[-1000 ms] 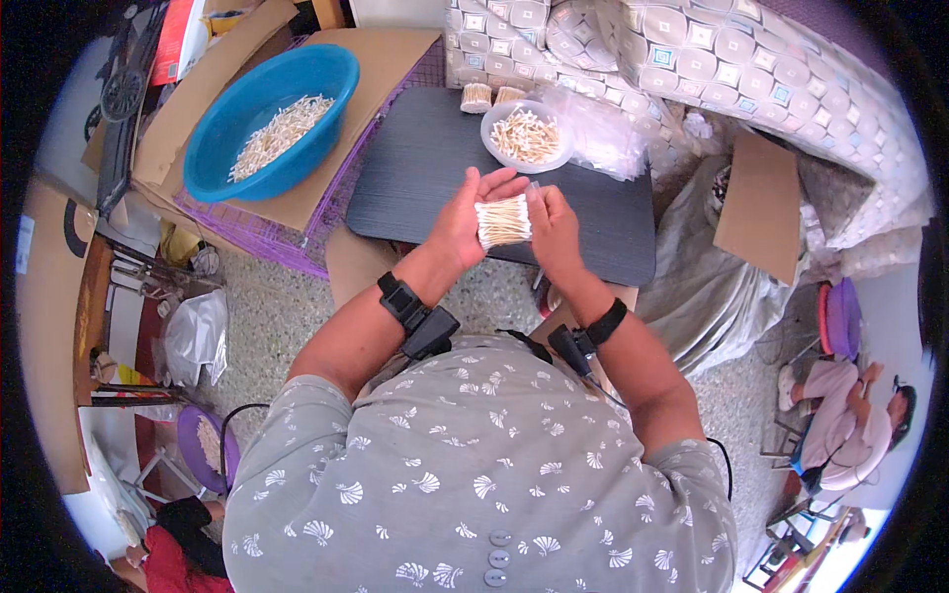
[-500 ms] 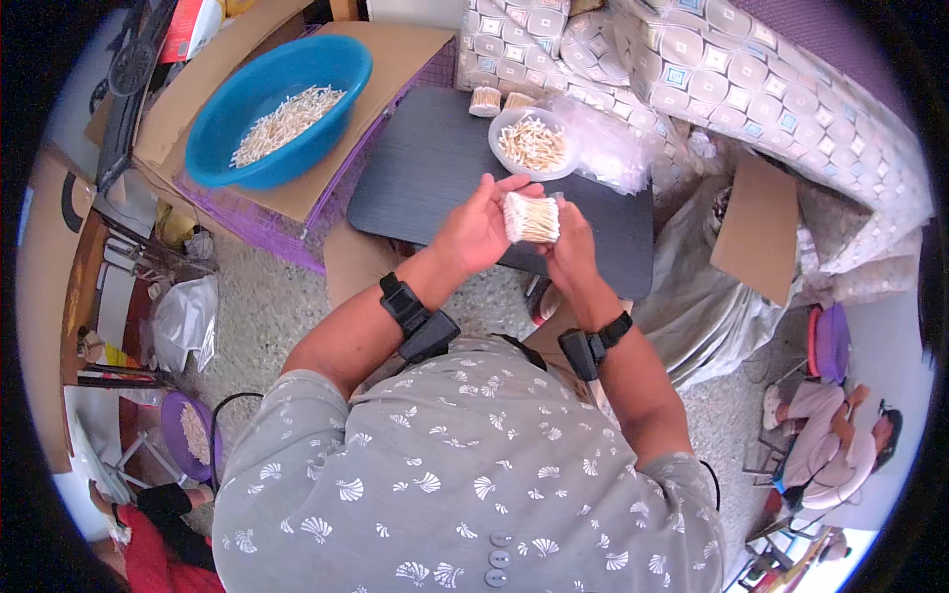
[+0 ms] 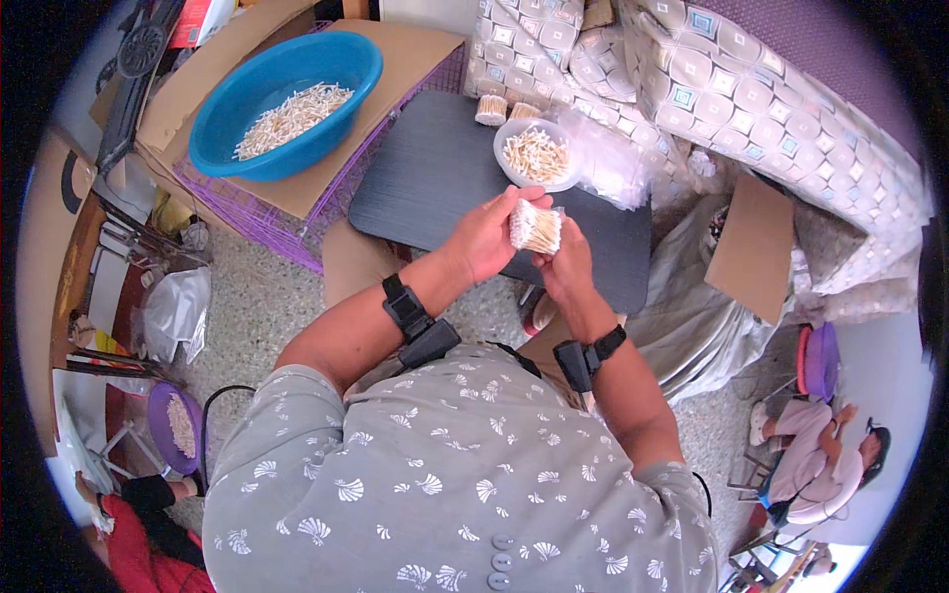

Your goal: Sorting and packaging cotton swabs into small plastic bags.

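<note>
Above the near edge of a dark table [image 3: 425,173] I hold a bundle of cotton swabs [image 3: 539,230], its white tips facing left and its wooden sticks side by side. My right hand [image 3: 570,267] is closed round the bundle's right side. Against the tips and far side rests my left hand [image 3: 482,239], its fingers curled partly behind the bundle. Just beyond my hands stands a white bowl [image 3: 501,156] of loose cotton swabs [image 3: 535,155]. Two more swab bundles [image 3: 491,110] sit behind the bowl, and clear plastic bags [image 3: 613,163] lie to its right.
A blue basin [image 3: 210,138] of cotton swabs stands on cardboard [image 3: 405,64] over a purple wire frame at the far left. A patterned sofa [image 3: 751,109] and a cardboard flap [image 3: 751,247] are at right. Other people sit at lower right [image 3: 816,460] and lower left [image 3: 148,544].
The bundle has tilted slightly, its right end dropping toward me. My left fingers have drawn in closer round its tip end. The whole view has shifted a little.
</note>
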Motion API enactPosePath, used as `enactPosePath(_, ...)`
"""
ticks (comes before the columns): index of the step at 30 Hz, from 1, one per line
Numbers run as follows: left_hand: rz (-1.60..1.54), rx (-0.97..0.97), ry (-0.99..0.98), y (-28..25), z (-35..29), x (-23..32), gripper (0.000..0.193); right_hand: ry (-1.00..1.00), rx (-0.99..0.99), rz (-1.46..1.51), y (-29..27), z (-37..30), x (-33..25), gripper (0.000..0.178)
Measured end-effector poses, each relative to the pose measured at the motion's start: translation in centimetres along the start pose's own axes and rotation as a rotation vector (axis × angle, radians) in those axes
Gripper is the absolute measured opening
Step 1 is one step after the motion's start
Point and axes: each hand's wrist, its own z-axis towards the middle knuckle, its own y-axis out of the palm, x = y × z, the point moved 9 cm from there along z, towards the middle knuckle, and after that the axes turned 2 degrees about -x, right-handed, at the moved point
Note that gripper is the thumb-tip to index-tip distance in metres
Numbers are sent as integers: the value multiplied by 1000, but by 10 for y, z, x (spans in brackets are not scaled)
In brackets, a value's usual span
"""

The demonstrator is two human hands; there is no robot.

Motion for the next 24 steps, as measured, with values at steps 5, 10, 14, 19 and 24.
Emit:
enactPosePath(5,-11,8,3,-4,1,-2,53,-113,43,-149,2,-2,-10,25)
enactPosePath(10,28,34,13,-7,3,-3,55,-321,101,-445,12,-5,-41,24)
enactPosePath(14,0,28,-59,-11,-1,-3,54,-582,22,-585,12,-6,-76,20)
enactPosePath(19,186,10,-168,-16,-11,-2,42,-605,-37,-692,18,-14,-101,15)
enactPosePath(24,711,-99,-12,-16,-5,16,41,-778,-117,-910,39,-29,-115,7)
